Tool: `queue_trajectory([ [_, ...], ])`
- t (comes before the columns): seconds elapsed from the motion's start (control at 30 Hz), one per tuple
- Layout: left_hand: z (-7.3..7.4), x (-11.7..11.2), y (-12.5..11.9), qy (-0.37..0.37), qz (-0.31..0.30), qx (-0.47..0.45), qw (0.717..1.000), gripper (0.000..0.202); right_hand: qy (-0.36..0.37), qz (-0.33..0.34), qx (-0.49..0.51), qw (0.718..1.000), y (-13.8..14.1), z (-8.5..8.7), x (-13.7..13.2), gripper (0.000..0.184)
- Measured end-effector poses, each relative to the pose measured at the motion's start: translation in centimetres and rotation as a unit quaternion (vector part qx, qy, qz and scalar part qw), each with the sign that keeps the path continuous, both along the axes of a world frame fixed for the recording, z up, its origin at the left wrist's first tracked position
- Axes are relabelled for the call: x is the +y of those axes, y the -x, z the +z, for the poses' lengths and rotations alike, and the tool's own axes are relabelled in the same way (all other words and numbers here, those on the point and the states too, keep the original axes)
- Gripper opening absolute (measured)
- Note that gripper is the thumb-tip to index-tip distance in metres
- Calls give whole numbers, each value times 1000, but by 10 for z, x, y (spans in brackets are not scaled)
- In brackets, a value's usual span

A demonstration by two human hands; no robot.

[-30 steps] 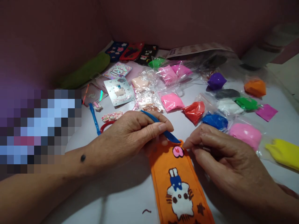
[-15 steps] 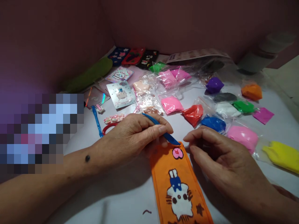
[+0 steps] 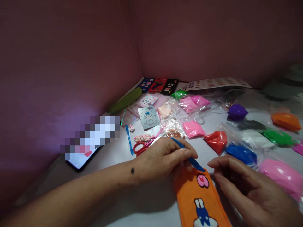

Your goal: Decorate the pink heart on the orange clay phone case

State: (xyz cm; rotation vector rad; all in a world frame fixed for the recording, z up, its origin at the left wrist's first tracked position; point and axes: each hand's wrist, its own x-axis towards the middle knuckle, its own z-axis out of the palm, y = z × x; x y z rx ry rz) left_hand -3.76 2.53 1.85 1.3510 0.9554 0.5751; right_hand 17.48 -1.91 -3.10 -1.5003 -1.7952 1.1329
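Note:
My left hand is closed around a blue plastic clay knife, and the blade tip rests at the far edge of an orange clay-covered panel. A pink heart-like shape with a dark outline lies near that edge. Farther down the panel is an upside-down white and blue figure, cut off by the bottom of the view. Beside the panel's right corner, my right hand hovers with thumb and forefinger apart and nothing visible between them.
Bagged clay spreads across the right, including red, blue and pink lumps. Red-handled scissors, a second blue tool and picture cards lie beyond my left hand. A phone rests at left, near the wall.
The camera has turned left and up, so everything appears farther right and lower. My hands and the knife keep nearly the same positions against the orange panel.

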Motion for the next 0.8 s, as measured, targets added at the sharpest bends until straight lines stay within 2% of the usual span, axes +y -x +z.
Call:
queue_trajectory([
  [0.2, -1, 1, 0, -3, 8, -5, 1000, 23, -57, -4, -10, 998, -4, -5, 0, 27],
  [0.5, -1, 1, 1, 1, -2, -15, 1000, 24, -39, -29, 13, 999, -6, -12, -1, 35],
  [0.67, -2, 0, 0, 6, 5, -12, 1000, 24, -37, -18, 5, 999, -9, -16, -1, 43],
  [0.8, -3, 0, 0, 12, -3, -8, 1000, 24, -54, -11, -10, 998, -9, -19, 0, 41],
])
